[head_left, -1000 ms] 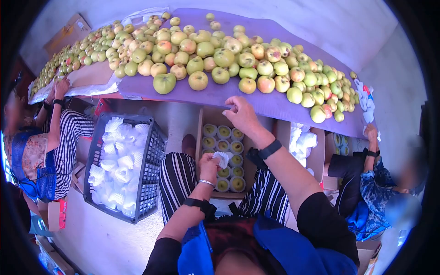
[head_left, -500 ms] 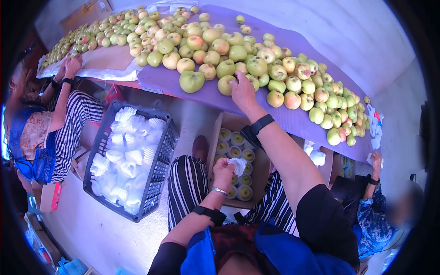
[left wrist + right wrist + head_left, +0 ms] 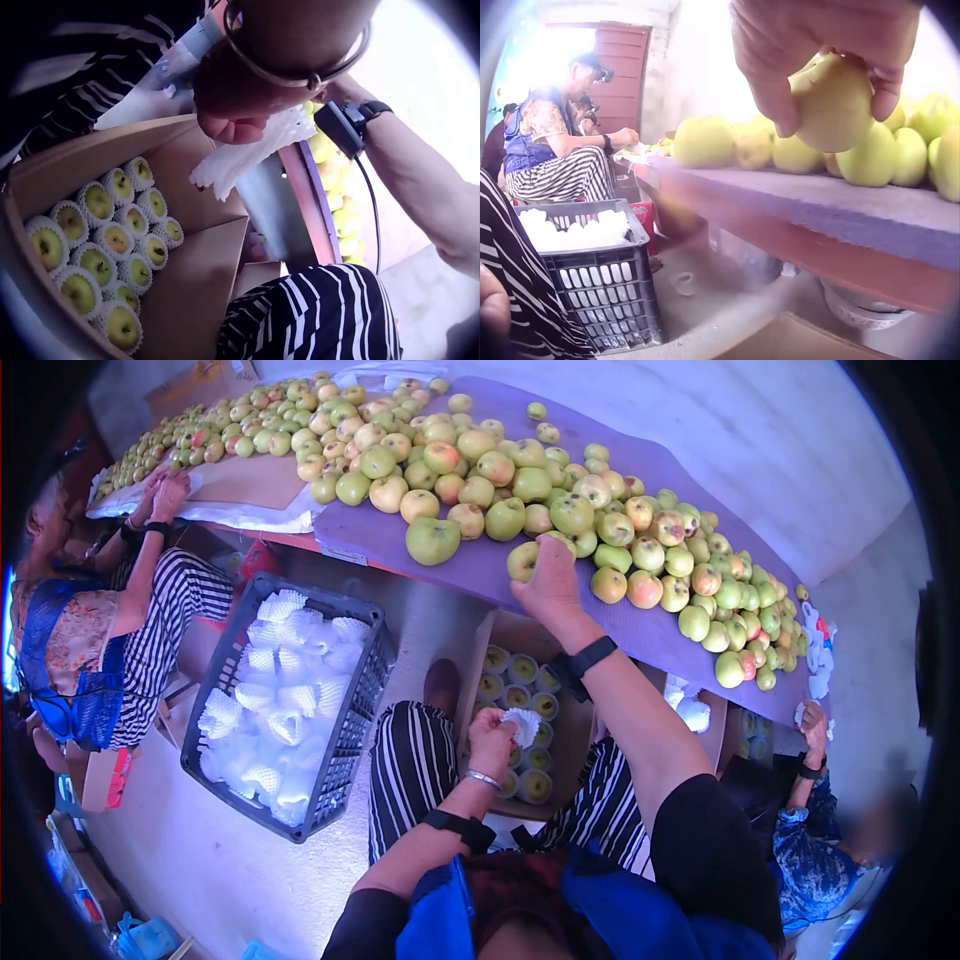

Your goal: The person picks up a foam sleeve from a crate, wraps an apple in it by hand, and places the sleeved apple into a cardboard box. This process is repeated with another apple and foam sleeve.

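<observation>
My right hand grips a yellow-green apple at the front edge of the apple pile, thumb and fingers round its sides. Other loose apples sit close behind it on the purple mat. Lower down, my left hand pinches a white foam net sleeve, which hangs spread out in the left wrist view. Below that hand is a cardboard box holding rows of apples in white foam nets, stem side up in the left wrist view.
A dark plastic crate full of white foam nets stands on the floor to the left. One person sits at the table's left end, another at the right. A cardboard box with foam nets stands right of my knees.
My right hand has reached forward to the pile and now grips an apple. The left hand keeps the foam net sleeve over the box. The head view has shifted.
</observation>
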Available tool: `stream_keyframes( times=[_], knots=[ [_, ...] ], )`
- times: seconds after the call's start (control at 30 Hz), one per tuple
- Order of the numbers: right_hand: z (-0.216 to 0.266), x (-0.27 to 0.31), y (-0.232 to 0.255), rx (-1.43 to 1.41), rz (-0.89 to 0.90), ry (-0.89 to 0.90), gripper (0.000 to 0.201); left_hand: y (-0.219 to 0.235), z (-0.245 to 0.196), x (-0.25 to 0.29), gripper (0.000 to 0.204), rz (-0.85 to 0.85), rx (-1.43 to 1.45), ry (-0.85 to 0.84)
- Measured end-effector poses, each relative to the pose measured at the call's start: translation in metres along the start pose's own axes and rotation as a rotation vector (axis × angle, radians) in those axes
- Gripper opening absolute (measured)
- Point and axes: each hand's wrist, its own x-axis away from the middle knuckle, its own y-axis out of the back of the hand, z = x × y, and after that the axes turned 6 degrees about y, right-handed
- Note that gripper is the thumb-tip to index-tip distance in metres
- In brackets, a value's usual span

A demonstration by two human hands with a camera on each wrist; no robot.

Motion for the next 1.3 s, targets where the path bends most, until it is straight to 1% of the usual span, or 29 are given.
stream_keyframes(
  times=[0.03,0.1,0.13,0.17,0.23,0.27,0.33,0.37,0.43,0.47,0.57,0.63,0.67,0.73,0.77,0.83,0.87,0.93,0.97,1.03,1.07,1.1,1.13,1.17,1.2,1.23,1.27,1.3],
  knots=[
    [-0.008,0.005,0.005,0.008,0.002,-0.005,0.051,0.001,0.000,0.000,0.010,0.006,0.001,0.008],
    [-0.023,0.014,0.018,0.153,-0.109,0.117,0.057,-0.001,0.000,0.000,0.010,0.011,-0.012,0.004],
    [-0.029,0.019,0.025,0.206,-0.050,0.079,0.058,-0.002,-0.001,0.002,0.009,0.022,-0.003,0.008],
    [-0.037,0.021,0.029,0.214,-0.053,0.075,0.058,-0.004,0.000,0.002,0.009,0.031,-0.004,0.012],
    [-0.052,0.029,0.029,0.327,-0.015,0.165,0.057,-0.005,0.002,0.001,0.009,0.017,-0.045,0.008],
    [-0.054,0.034,0.029,0.329,-0.014,0.160,0.057,-0.005,0.003,0.001,0.010,0.029,-0.036,0.002],
    [-0.055,0.045,0.028,0.285,-0.072,0.211,0.050,-0.006,0.006,0.001,0.010,0.024,-0.044,0.005],
    [-0.051,0.048,0.030,0.284,-0.072,0.208,0.050,-0.007,0.005,0.001,0.010,0.018,-0.047,0.003],
    [-0.045,0.052,0.035,0.108,-0.024,0.196,0.054,-0.007,0.005,0.000,0.008,0.009,-0.057,0.017],
    [-0.049,0.053,0.035,0.107,-0.023,0.190,0.054,-0.006,0.006,0.001,0.007,0.000,-0.064,0.032],
    [-0.059,0.050,0.034,0.038,-0.027,0.219,0.048,-0.005,0.007,0.001,0.007,-0.008,-0.080,0.034],
    [-0.056,0.046,0.040,-0.177,-0.030,0.051,0.046,-0.005,0.008,0.001,0.007,-0.008,-0.096,0.037],
    [-0.058,0.045,0.040,-0.176,-0.030,0.049,0.046,-0.005,0.008,0.001,0.007,-0.008,-0.112,0.037],
    [-0.063,0.043,0.041,-0.142,0.136,-0.133,0.048,-0.005,0.007,0.001,0.008,-0.003,-0.091,0.034],
    [-0.062,0.041,0.043,-0.141,0.136,-0.135,0.048,-0.005,0.008,0.001,0.009,0.000,-0.070,0.031],
    [-0.058,0.038,0.044,-0.262,0.259,-0.317,0.051,-0.003,0.010,-0.001,0.009,0.008,-0.071,0.028],
    [-0.052,0.038,0.047,-0.263,0.258,-0.320,0.051,-0.002,0.010,-0.002,0.010,0.014,-0.072,0.024],
    [-0.040,0.037,0.053,-0.604,0.490,-0.468,0.050,-0.001,0.011,-0.004,0.010,-0.003,-0.092,0.031],
    [-0.046,0.040,0.046,-0.606,0.488,-0.470,0.050,-0.001,0.011,-0.004,0.011,-0.020,-0.108,0.038],
    [-0.063,0.049,0.025,-0.606,0.319,-0.365,0.051,-0.002,0.010,-0.006,0.011,-0.042,-0.097,0.006],
    [-0.059,0.055,0.030,-0.608,0.322,-0.377,0.051,-0.001,0.012,-0.007,0.010,-0.068,-0.083,-0.020],
    [-0.050,0.063,0.040,-0.817,0.288,-0.440,0.052,0.001,0.013,-0.009,0.012,-0.097,-0.104,-0.021],
    [-0.042,0.077,0.049,-1.024,0.254,-0.512,0.052,0.004,0.016,-0.012,0.012,-0.090,-0.099,-0.017],
    [-0.036,0.092,0.055,-1.025,0.271,-0.541,0.052,0.005,0.015,-0.012,0.012,-0.086,-0.095,-0.014],
    [-0.032,0.105,0.062,-1.221,0.271,-0.550,0.051,0.007,0.017,-0.015,0.012,-0.100,-0.097,0.008],
    [-0.031,0.121,0.066,-1.420,0.260,-0.559,0.049,0.009,0.019,-0.016,0.011,-0.116,-0.123,-0.019],
    [-0.034,0.135,0.066,-1.440,0.305,-0.556,0.048,0.011,0.021,-0.018,0.010,-0.128,-0.150,-0.053],
    [-0.033,0.149,0.065,-1.446,0.306,-0.567,0.048,0.012,0.022,-0.019,0.010,-0.134,-0.156,-0.045]
  ],
)
